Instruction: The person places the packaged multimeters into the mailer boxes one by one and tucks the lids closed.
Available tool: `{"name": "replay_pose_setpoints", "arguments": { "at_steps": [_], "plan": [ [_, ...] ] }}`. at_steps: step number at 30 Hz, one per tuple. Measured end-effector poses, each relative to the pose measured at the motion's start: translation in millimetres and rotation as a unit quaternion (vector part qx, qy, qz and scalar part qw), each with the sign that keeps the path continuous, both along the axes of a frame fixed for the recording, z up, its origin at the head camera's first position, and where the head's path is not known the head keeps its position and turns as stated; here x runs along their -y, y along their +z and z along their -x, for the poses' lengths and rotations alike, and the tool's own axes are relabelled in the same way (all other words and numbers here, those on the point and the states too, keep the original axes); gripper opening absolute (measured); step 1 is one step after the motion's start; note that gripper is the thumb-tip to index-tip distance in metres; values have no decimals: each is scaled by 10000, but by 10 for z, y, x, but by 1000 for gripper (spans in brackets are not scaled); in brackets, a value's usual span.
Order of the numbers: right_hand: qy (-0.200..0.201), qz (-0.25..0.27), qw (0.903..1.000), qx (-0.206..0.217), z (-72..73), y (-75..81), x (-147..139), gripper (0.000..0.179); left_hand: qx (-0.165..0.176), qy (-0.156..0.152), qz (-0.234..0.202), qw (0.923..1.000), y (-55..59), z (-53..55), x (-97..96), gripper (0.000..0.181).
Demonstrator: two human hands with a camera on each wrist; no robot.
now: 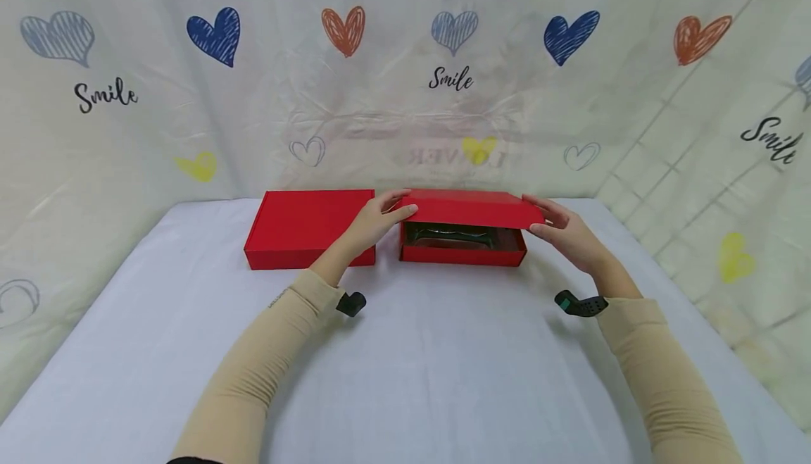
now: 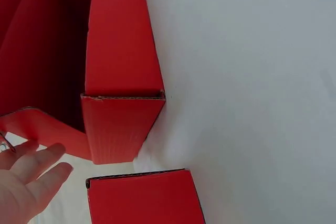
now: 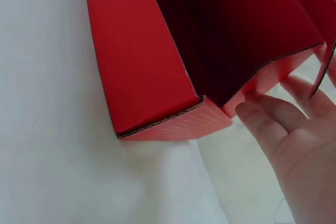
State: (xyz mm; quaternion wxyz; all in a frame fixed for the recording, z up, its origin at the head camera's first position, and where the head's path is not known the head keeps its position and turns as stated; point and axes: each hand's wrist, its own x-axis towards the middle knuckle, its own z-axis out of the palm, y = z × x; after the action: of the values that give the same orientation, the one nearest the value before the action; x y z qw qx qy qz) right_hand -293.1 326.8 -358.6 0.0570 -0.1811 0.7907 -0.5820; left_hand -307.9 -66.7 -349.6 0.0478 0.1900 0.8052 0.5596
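A red cardboard box (image 1: 462, 257) stands on the white-covered table with its hinged lid (image 1: 472, 212) raised partway. My left hand (image 1: 372, 223) holds the lid's left front corner, its thumb along the front edge. At the opposite corner my right hand (image 1: 568, 237) grips the lid by its right end. Through the gap under the lid, a dark green thing (image 1: 451, 233) with a glossy, clear-looking surface shows inside the box. In the left wrist view, fingers (image 2: 39, 163) touch the lid's side flap. Fingertips (image 3: 262, 114) of the right hand rest against the other side flap.
A second red box (image 1: 310, 228), closed, stands close to the left of the first, partly behind my left forearm. Behind both hangs a pale curtain (image 1: 393, 98) printed with hearts. White cloth (image 1: 431, 372) covers the table up to the curtain.
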Motion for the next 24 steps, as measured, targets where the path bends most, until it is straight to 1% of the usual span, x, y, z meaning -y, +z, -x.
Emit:
{"name": "replay_pose_setpoints", "arguments": {
  "at_steps": [2,6,9,11,15,20,22,24],
  "plan": [
    [-19,-9,10000,-13,1,-11,-5,61,-21,-22,12,10000,-11,4,8,61],
    [-115,-509,9986,-44,-36,-4,-6,65,21,15,182,9998,-71,-4,24,62],
    [-166,-975,9951,-40,-72,-10,-15,68,-14,39,497,9988,-121,-24,30,64],
    [-149,-1150,9932,-29,-87,-29,-28,69,-109,21,766,9970,-144,-36,32,66],
    [-117,-1397,9901,33,-117,-52,-41,75,-371,-52,1310,9907,-176,-40,38,69],
    [-23,-1487,9889,-35,-144,-57,-31,79,-610,-178,1781,9820,-179,-45,40,72],
    [4,-1517,9884,-91,-146,-60,-26,79,-727,-223,2050,9758,-175,-50,43,73],
    [0,-1630,9864,-203,-141,-66,-25,78,-882,-260,2377,9670,-167,-60,46,74]
  ]
}}
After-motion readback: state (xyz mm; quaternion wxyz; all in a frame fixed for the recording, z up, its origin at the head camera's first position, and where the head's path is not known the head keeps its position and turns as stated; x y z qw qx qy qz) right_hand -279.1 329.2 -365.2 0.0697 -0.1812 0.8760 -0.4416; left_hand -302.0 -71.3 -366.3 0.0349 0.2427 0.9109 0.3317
